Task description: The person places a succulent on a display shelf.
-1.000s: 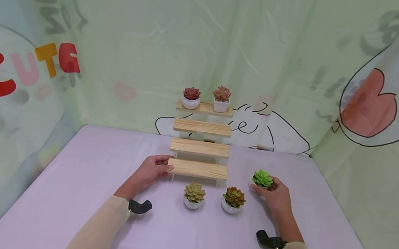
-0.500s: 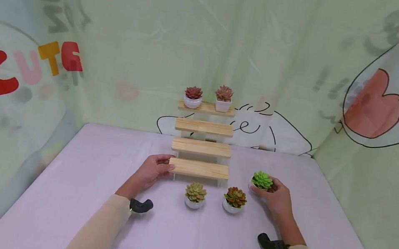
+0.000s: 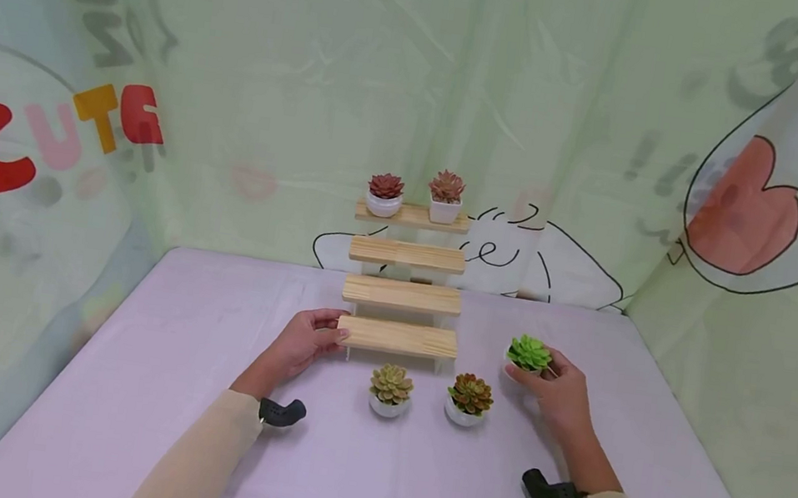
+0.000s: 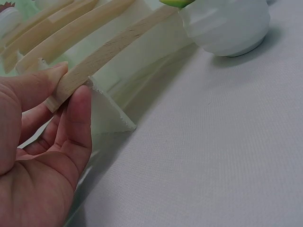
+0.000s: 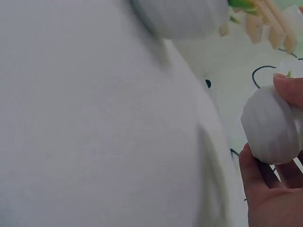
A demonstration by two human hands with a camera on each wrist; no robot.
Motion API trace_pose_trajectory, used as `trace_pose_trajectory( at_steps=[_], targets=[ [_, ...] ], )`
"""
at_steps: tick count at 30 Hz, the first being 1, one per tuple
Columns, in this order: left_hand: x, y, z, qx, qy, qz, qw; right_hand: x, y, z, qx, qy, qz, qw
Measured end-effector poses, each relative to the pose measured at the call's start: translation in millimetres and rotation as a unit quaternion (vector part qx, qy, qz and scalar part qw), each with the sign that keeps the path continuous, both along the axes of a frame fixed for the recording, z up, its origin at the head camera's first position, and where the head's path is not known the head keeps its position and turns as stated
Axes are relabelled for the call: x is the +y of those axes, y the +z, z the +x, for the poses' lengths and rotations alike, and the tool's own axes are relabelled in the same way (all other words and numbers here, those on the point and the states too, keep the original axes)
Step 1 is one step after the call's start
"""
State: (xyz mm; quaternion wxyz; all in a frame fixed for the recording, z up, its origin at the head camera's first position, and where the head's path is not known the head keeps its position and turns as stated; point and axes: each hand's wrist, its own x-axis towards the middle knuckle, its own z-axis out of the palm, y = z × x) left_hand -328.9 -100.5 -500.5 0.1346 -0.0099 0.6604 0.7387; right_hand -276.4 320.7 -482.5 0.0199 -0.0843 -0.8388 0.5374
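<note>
My left hand (image 3: 305, 339) pinches the left end of the lowest board of a wooden tiered shelf (image 3: 398, 337); in the left wrist view the thumb lies on top of the board and fingers curl beneath it. To the right of the shelf, my right hand (image 3: 562, 388) grips a bright green succulent (image 3: 529, 352) in a white pot (image 5: 271, 125), thumb on one side and fingers on the other. The right wrist view shows the pot tilted in the frame and raised off the cloth. Two potted succulents, one pale yellow-green (image 3: 391, 384) and one reddish-brown (image 3: 471, 395), stand in front of the shelf.
On the top board sit a dark red succulent (image 3: 384, 195) in a round pot and a pink one (image 3: 445, 196) in a square pot. The three lower boards are bare. A patterned curtain (image 3: 273, 115) hangs behind and beside the lilac tablecloth (image 3: 209, 308).
My right hand has lifted the green succulent slightly and shifted a little to the right. The left hand keeps its hold on the shelf's lowest board.
</note>
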Motion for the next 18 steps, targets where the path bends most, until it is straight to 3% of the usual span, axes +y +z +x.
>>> trace_pose_trajectory(
  at_steps=[6,18],
  targets=[
    [-1,1.0,0.6,0.004,-0.004,0.002,1.0000,-8,19.6,1.8,0.021,0.012,0.013,1.000],
    [-2,1.5,1.0,0.000,-0.010,0.003,0.9999,-37,54.4,0.9,0.022,0.044,0.038,0.998]
  ],
)
